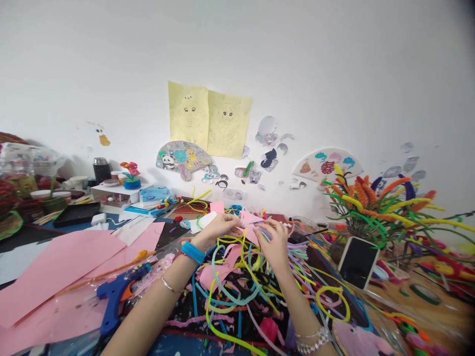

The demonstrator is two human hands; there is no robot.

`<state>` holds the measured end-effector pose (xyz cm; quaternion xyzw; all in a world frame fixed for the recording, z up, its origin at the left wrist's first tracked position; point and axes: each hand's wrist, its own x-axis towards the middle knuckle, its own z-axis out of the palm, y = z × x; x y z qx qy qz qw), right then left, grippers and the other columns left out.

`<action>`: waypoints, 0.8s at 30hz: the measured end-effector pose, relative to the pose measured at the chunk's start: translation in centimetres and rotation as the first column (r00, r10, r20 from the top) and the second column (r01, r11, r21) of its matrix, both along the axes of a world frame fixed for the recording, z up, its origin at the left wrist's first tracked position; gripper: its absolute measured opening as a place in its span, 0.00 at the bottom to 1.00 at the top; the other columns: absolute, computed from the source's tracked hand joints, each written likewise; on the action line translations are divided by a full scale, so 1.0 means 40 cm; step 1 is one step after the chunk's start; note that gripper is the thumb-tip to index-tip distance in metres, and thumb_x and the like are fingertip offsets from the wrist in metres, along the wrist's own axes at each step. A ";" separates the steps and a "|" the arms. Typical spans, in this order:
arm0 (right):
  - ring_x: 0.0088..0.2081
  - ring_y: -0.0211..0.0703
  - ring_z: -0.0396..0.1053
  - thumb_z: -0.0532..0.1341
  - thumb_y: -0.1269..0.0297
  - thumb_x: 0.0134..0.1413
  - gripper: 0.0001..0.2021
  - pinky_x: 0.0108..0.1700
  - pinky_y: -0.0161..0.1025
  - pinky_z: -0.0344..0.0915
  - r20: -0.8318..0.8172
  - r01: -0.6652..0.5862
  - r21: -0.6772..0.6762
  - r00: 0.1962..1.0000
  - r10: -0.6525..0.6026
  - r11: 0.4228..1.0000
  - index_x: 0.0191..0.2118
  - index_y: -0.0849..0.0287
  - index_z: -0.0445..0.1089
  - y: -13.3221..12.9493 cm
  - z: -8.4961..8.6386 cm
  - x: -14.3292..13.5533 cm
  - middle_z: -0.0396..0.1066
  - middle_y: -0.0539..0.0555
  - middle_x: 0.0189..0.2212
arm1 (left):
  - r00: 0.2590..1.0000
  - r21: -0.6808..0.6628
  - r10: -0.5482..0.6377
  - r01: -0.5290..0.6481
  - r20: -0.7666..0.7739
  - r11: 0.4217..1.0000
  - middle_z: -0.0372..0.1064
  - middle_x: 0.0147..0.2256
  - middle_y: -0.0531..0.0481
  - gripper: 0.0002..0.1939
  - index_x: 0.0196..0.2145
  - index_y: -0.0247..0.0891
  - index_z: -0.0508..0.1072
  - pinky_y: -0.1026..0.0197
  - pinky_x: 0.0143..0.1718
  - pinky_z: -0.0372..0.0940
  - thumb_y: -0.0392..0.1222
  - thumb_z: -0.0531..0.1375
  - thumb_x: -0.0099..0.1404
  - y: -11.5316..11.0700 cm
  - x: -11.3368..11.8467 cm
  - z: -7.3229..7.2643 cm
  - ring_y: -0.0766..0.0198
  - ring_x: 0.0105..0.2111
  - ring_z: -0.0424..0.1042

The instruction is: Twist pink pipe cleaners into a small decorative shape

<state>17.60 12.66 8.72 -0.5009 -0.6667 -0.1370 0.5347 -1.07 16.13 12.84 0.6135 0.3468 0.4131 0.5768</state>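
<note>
My left hand (221,226) and my right hand (274,242) are close together over the heap in the middle of the table. Between them is a small piece of pink paper (250,217), and the fingers of my left hand are pinched at its edge. My right fingers are closed at its other side, beside thin lavender strips; what exactly they grip is too small to make out. Yellow and pale green pipe cleaners (237,300) loop beneath both hands, among pink paper scraps (218,272).
A blue glue gun (113,296) lies beside my left forearm, near large pink sheets (63,272). To the right, a phone (358,262) leans before a bunch of pipe-cleaner flowers (371,198). A roll of green tape (425,293) and a black flask (101,170) are farther out.
</note>
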 end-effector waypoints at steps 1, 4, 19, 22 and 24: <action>0.48 0.53 0.59 0.61 0.56 0.52 0.10 0.50 0.53 0.56 -0.024 0.040 0.018 0.999 -0.040 0.999 0.36 0.54 0.75 -0.002 0.003 0.001 0.66 0.58 0.44 | 1.000 -0.007 -0.017 0.017 -0.007 1.000 0.75 0.28 0.43 0.10 0.26 0.30 0.73 0.63 0.31 0.69 0.43 0.64 0.51 -0.004 0.003 0.000 0.63 0.27 0.75; 0.50 0.56 0.58 0.62 0.56 0.49 0.11 0.53 0.55 0.52 -0.150 0.047 -0.009 0.988 -0.048 0.999 0.37 0.54 0.75 -0.011 0.011 -0.002 0.63 0.59 0.46 | 0.998 -0.018 -0.056 0.056 -0.009 0.998 0.74 0.26 0.44 0.09 0.24 0.31 0.72 0.64 0.29 0.69 0.42 0.63 0.52 -0.012 0.019 -0.002 0.64 0.25 0.74; 0.31 0.47 0.72 0.59 0.52 0.50 0.17 0.35 0.41 0.68 -0.623 -0.387 -0.178 0.756 0.201 0.905 0.34 0.63 0.72 0.008 -0.009 -0.023 0.76 0.58 0.30 | 0.982 0.052 -0.185 0.184 0.024 0.982 0.72 0.25 0.49 0.14 0.26 0.33 0.68 0.61 0.34 0.67 0.45 0.66 0.49 -0.024 0.059 -0.044 0.63 0.27 0.74; 0.30 0.46 0.72 0.61 0.54 0.47 0.14 0.35 0.40 0.68 -0.646 -0.433 -0.171 0.727 0.231 0.885 0.31 0.61 0.72 0.005 -0.004 -0.025 0.75 0.56 0.28 | 0.980 0.050 -0.199 0.198 0.020 0.979 0.72 0.28 0.48 0.16 0.29 0.33 0.69 0.58 0.36 0.67 0.47 0.67 0.49 -0.027 0.059 -0.042 0.62 0.29 0.74; 0.31 0.46 0.72 0.62 0.56 0.46 0.12 0.36 0.40 0.68 -0.648 -0.459 -0.169 0.718 0.252 0.872 0.30 0.60 0.71 -0.005 0.004 -0.029 0.75 0.55 0.28 | 0.981 0.054 -0.193 0.192 0.020 0.980 0.72 0.31 0.46 0.18 0.32 0.33 0.70 0.57 0.36 0.67 0.50 0.65 0.51 -0.029 0.058 -0.039 0.61 0.30 0.74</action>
